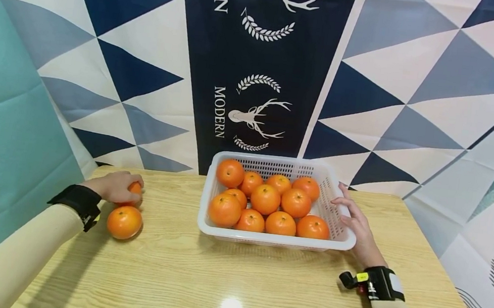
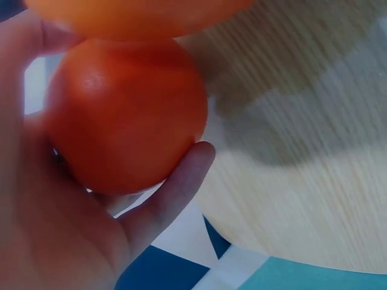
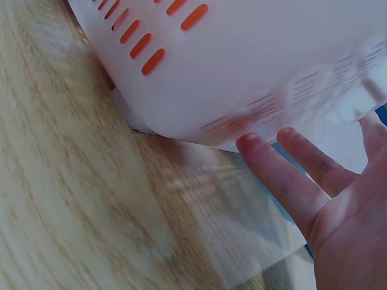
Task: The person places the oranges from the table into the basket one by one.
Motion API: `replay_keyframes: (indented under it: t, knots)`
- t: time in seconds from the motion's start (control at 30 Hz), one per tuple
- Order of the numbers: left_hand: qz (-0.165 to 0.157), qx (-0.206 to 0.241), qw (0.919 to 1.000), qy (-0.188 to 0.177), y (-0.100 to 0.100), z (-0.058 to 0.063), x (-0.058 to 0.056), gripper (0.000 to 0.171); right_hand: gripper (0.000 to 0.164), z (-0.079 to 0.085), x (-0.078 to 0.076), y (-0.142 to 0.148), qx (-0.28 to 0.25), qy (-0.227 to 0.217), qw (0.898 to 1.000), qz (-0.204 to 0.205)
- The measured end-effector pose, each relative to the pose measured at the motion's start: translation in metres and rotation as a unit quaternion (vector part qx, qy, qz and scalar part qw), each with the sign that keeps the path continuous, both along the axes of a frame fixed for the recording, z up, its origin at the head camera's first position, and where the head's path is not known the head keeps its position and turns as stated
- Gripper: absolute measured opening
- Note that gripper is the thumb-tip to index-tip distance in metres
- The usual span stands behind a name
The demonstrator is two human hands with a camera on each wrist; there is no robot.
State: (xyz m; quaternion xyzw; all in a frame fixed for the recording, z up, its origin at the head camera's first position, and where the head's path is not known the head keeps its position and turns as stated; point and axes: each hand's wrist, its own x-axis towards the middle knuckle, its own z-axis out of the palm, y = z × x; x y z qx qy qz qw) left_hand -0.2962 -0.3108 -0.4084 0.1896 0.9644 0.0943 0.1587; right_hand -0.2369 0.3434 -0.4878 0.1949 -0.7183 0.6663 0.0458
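At the table's left, my left hand [image 1: 120, 188] grips an orange [image 2: 127, 118] from above and behind, digits spread around its sides. Most of that orange is hidden by the hand in the head view. A second orange [image 1: 124, 222] sits on the table just in front of it, overlapping its lower edge. A white plastic basket [image 1: 265, 238] stands at the middle back with several oranges [image 1: 265, 199] inside. My right hand [image 1: 359, 233] is at the basket's right side. Its fingers, fairly straight and spread, reach over the rim and touch the outer wall.
The wooden table [image 1: 160, 276] carries the basket and the loose oranges. Behind it hangs a patterned cloth [image 1: 146, 76] close to the basket's back. A teal cloth [image 1: 8, 121] hangs along the left side. Both wrists wear black straps [image 1: 79, 202].
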Motion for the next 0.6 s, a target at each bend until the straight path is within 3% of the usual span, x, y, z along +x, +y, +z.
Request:
replay_keyframes:
  t: [0.1,0.2,0.27,0.43,0.6]
  knots:
    - [-0.020,0.014,0.9990,0.039,-0.005,-0.005,-0.007,0.048,0.038,0.000,0.001,-0.001,-0.001,0.002,1.000,0.000]
    - [-0.036,0.026,0.9977,0.052,-0.007,-0.004,-0.010,0.049,0.038,0.000,0.001,-0.001,-0.002,0.005,1.000,0.001]
    - [-0.038,0.026,0.9972,0.059,-0.005,0.000,-0.009,0.049,0.038,0.000,0.001,-0.002,-0.003,0.006,1.000,0.002]
    - [-0.011,0.019,0.9983,0.053,0.009,0.020,-0.002,0.053,0.038,-0.001,0.001,-0.002,-0.002,0.008,1.000,0.003]
    - [-0.010,0.008,0.9981,0.060,0.015,0.027,0.000,0.053,0.037,0.000,0.001,-0.001,-0.008,0.000,1.000,0.005]
